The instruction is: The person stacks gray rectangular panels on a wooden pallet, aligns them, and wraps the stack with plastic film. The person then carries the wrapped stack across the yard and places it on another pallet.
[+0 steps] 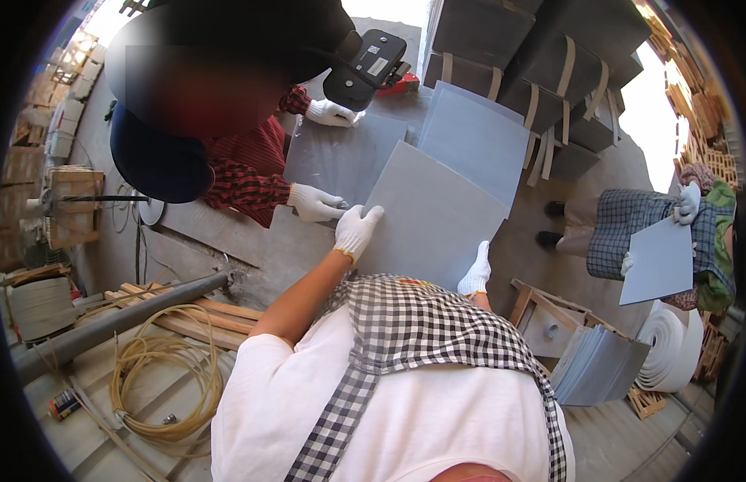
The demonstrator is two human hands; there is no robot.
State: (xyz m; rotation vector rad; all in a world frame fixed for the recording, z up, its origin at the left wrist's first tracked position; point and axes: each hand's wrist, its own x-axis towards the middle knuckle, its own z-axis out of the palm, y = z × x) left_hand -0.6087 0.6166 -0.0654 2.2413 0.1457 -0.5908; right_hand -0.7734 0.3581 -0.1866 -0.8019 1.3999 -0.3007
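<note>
Between my two white-gloved hands is a flat grey sheet (433,217), tilted in front of my checked apron. My left hand (357,231) grips its left edge, thumb on the upper face. At the lower right edge, my right hand (476,271) holds the same sheet; its fingers are partly behind it. Just beyond lies a stack of similar grey sheets (475,136). To the left, another grey sheet (349,153) lies before a co-worker in a red checked shirt, whose gloved hands (315,202) touch it.
Strapped grey stacks (541,72) stand at the far right. Another person (646,233) at the right holds a grey sheet. More sheets (602,365) lean by a white roll (668,345). A coiled hose (164,373), a grey pipe (124,325) and wooden boards (196,317) lie at the left.
</note>
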